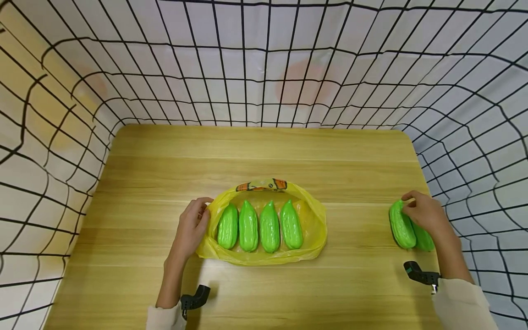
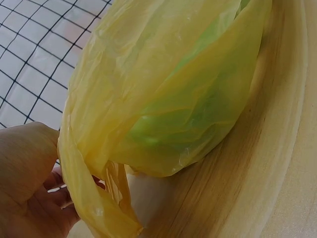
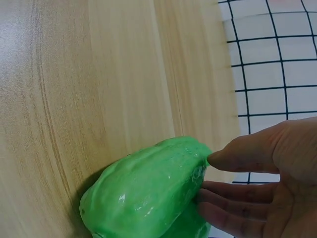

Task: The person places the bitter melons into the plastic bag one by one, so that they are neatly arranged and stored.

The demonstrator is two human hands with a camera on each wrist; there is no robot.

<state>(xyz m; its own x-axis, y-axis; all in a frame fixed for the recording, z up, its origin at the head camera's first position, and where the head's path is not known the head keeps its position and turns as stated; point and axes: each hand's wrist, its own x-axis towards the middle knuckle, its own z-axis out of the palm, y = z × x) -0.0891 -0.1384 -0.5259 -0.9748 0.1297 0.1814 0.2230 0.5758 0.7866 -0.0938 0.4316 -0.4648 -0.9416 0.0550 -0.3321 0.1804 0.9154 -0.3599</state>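
A yellow plastic bag (image 1: 315, 229) lies wide open on the wooden table. Four-sided views aside, several glossy green fruits (image 1: 248, 227), elongated with pointed tips, sit side by side inside it. My left hand (image 1: 191, 227) holds the bag's left edge; in the left wrist view, fingers pass behind the yellow plastic (image 2: 99, 129). At the table's right side, my right hand (image 1: 426, 213) pinches the upper end of another green fruit (image 1: 402, 227). A second green fruit (image 1: 422, 237) lies beside it, partly under the hand. In the right wrist view, the thumb touches the fruit's tip (image 3: 148, 191).
Black wire mesh (image 1: 264, 64) with white sheeting behind it rises at the back and both sides of the table (image 1: 264, 146). The right hand is close to the right mesh wall. A black wrist camera mount (image 1: 195, 300) projects from each wrist.
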